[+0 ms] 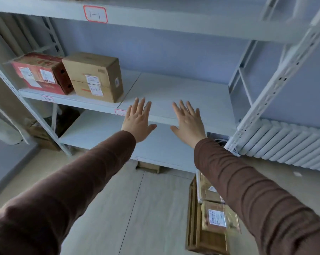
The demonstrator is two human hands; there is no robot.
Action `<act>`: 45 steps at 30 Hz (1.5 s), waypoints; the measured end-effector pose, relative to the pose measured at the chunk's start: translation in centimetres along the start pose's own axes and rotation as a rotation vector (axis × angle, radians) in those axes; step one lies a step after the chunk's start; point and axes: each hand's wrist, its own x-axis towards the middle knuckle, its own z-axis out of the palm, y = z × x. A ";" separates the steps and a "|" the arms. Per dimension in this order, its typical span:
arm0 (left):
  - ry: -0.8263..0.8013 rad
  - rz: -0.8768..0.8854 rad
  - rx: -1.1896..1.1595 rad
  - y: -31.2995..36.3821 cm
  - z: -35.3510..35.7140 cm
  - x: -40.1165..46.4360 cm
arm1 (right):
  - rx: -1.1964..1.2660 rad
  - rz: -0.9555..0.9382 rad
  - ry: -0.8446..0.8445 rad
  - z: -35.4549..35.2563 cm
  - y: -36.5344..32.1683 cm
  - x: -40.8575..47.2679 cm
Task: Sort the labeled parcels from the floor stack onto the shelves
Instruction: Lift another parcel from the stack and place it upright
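Observation:
My left hand (138, 120) and my right hand (188, 122) are stretched out side by side, fingers straight and spread, holding nothing, in front of the edge of the middle shelf (183, 92). On that shelf's left part stand a red labeled box (39, 74) and a brown cardboard parcel (96, 76) with white labels, touching each other. The floor stack of parcels (210, 218) lies at the lower right, partly hidden behind my right sleeve; its top parcel carries a white label.
A top shelf (155, 17) bears a red-edged tag (95, 14). A lower shelf (100, 131) sits beneath the hands. A white perforated upright (277, 85) stands at right, with a radiator (288, 144) behind it. A small box (149, 166) lies under the rack.

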 end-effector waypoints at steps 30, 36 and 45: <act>-0.490 -0.131 -0.075 30.6 32.1 -8.7 | 0.118 0.186 -0.446 21.8 32.6 -24.8; -0.525 -0.209 -0.103 31.7 38.8 -8.0 | 0.171 0.302 -0.509 28.0 37.6 -26.2; -0.512 -0.395 -0.369 32.0 48.8 -2.3 | 0.374 0.529 -0.526 37.6 43.2 -24.3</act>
